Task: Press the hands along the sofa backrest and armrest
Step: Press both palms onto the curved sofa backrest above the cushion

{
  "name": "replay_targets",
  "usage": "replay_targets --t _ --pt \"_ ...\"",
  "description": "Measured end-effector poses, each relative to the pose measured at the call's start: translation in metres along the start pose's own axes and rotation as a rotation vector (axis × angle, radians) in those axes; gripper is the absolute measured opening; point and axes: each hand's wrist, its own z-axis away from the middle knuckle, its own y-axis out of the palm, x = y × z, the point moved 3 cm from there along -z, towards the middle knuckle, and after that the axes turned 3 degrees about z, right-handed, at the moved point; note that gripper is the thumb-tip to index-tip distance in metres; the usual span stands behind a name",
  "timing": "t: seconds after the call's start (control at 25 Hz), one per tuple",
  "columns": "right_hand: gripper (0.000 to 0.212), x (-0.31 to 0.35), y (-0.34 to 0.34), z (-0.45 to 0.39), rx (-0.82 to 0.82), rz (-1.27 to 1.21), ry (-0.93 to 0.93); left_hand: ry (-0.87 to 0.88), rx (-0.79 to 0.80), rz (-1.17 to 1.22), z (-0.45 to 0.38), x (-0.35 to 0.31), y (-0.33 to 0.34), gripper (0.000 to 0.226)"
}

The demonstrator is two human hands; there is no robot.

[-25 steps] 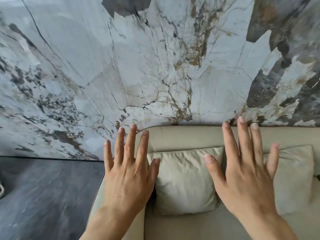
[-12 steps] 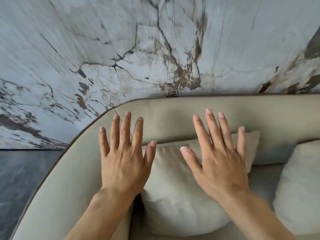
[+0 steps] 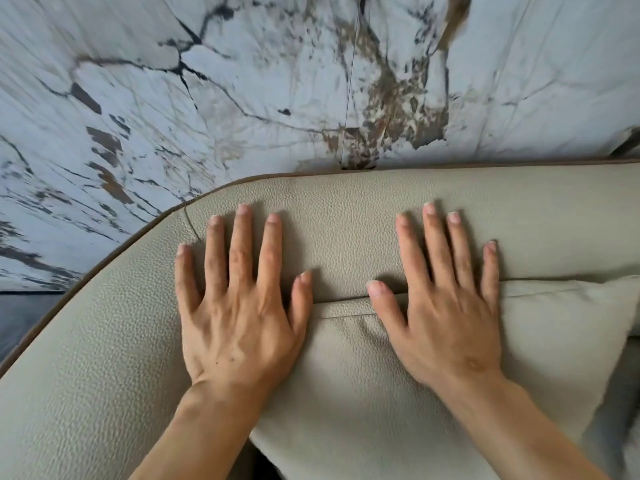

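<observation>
A: Start at the fingers [image 3: 242, 237]. How do they lie?

B: Spread apart and flat on both hands, gripping nothing. The left hand [image 3: 239, 317] has its fingertips and palm on the backrest [image 3: 346, 216], right where the beige leather begins to curve. The right hand [image 3: 446, 306] has its fingertips on the backrest too, but its palm lies over the top edge of a cushion [image 3: 554, 327] that leans against the sofa.

A: Is the right palm pressing the cushion or only resting on it?

B: Hard to say from this angle; the cushion edge looks slightly dented near the thumb, so probably some weight is on it.

A: And which way does the work run from there?

B: The backrest's long axis runs left to right across the view, under the marble wall [image 3: 242, 98]. To the right it goes on straight past the right hand. To the left it bends round and comes down toward the viewer as the armrest [image 3: 76, 375], which sits below and left of the left hand.

A: So which hand takes the armrest?

B: The left, I'd judge. It is already on the bend, while the right is well apart from it. A slide outward and back along the curve would carry the left hand onto the armrest, and the right could follow along the backrest.
</observation>
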Motion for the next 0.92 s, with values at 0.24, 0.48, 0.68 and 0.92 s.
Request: replay_targets --t 0.24,0.48,0.68,0.92 --pt "0.079 0.001 0.013 -0.018 -0.065 -0.034 0.026 0.011 -0.013 -0.015 -0.021 0.000 0.006 0.066" --pt "0.079 0.005 0.023 -0.043 -0.097 -0.035 0.055 0.026 -0.027 -0.023 -0.050 0.002 0.017 0.066" --pt "0.079 0.003 0.029 -0.045 -0.115 -0.035 0.050 0.040 -0.032 -0.039 -0.053 0.003 0.021 0.066" --pt "0.076 0.005 0.013 -0.043 -0.021 -0.021 0.034 0.039 0.071 -0.009 -0.052 0.001 0.014 0.066"
